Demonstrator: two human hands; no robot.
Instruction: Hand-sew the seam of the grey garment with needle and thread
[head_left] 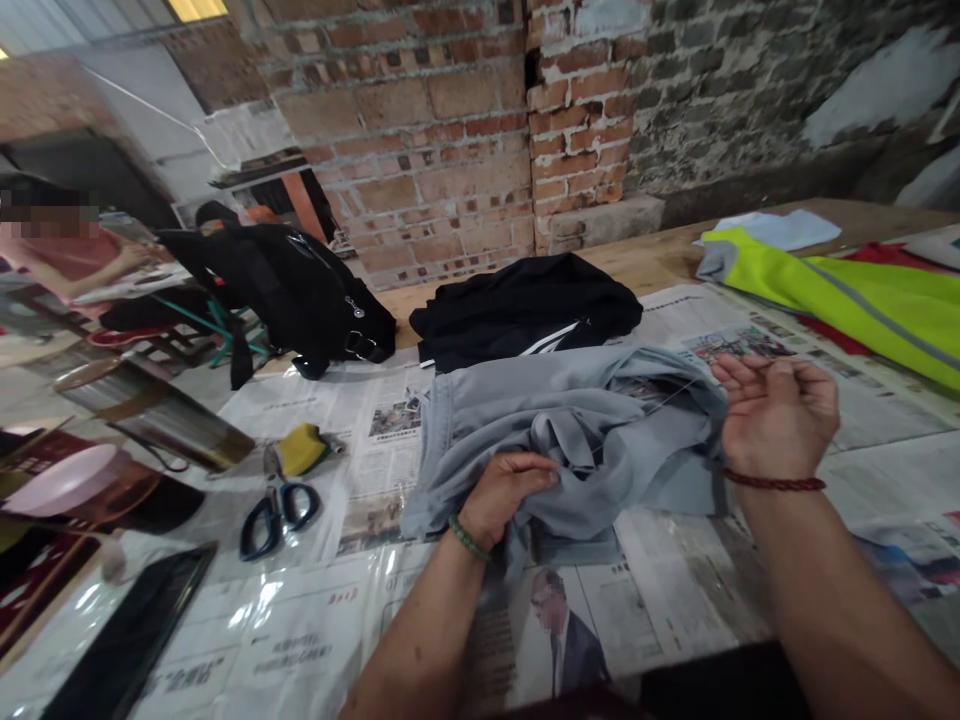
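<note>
A grey garment [487,410] lies bunched on the newspaper-covered table in front of me. My left hand [514,490], with a green bead bracelet at the wrist, pinches a gathered fold of it near the middle. Off the garment's right edge, my right hand [780,415] is raised, palm up, with fingers curled and the thumb against them. A thin thread [675,392] stretches from the cloth to those fingers. Whether a needle is between them is too small to see.
Dark-handled scissors [277,505] lie to the left by a yellow object [301,448], a steel flask [157,410] and a phone [131,640]. Behind are a black garment [517,305] and black bag [300,290]. A neon vest [862,295] lies right. A person [67,250] sits far left.
</note>
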